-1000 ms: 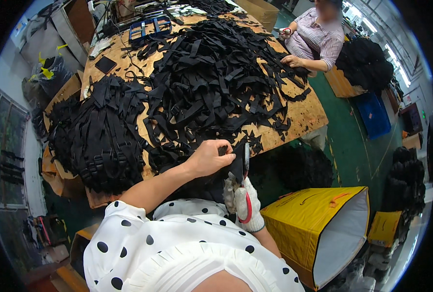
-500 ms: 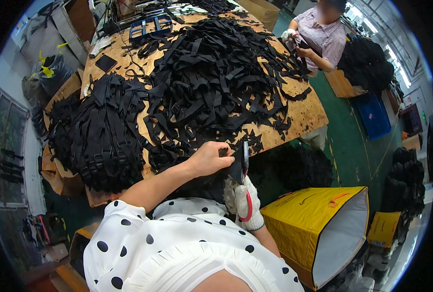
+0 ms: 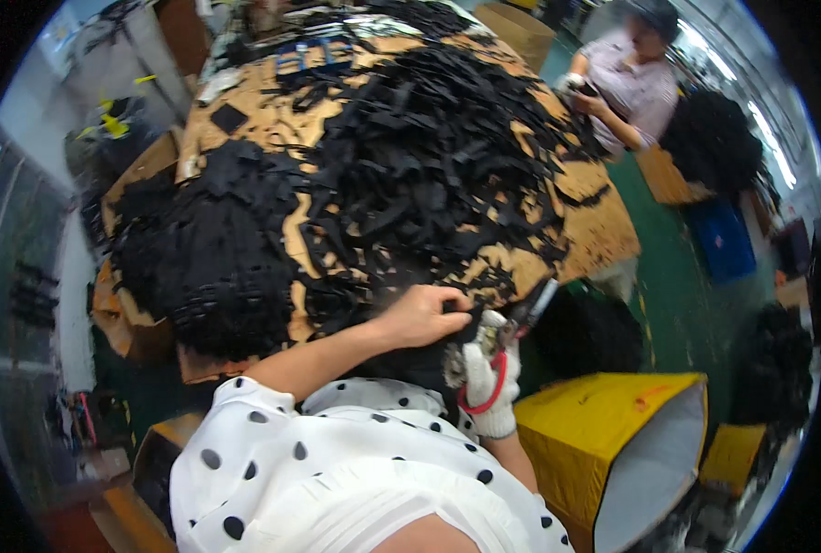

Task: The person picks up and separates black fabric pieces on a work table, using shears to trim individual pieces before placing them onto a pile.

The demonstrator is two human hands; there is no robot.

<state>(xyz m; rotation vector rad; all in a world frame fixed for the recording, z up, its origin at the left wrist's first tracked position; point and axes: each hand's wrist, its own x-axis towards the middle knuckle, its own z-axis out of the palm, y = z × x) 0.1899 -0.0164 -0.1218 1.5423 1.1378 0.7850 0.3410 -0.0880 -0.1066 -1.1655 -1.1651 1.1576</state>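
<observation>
My bare left hand (image 3: 424, 316) is closed in a pinch at the table's near edge, with a black webbing strap (image 3: 471, 323) at its fingertips; much of the strap is blurred or hidden. Just to the right, my right hand (image 3: 495, 387), in a white knit glove with greyed fingertips, is closed around red-handled scissors (image 3: 501, 369). Their blades point up and to the right, away from the strap. Past both hands spreads a large heap of black strap pieces (image 3: 429, 147). A bundle of black straps with buckles (image 3: 221, 258) lies to its left.
The wooden table (image 3: 604, 221) carries small black scraps, a blue tray (image 3: 313, 55) and a dark flat square (image 3: 229, 118). A yellow bag (image 3: 567, 433) gapes at my right. Across the table's right corner stands a co-worker (image 3: 627, 83) with busy hands. A blue crate (image 3: 719, 240) sits on the green floor.
The scissors have swung from upright beside the strap to a rightward tilt, apart from it. Both hands have shifted slightly right and nearer. The whole view has shifted a little.
</observation>
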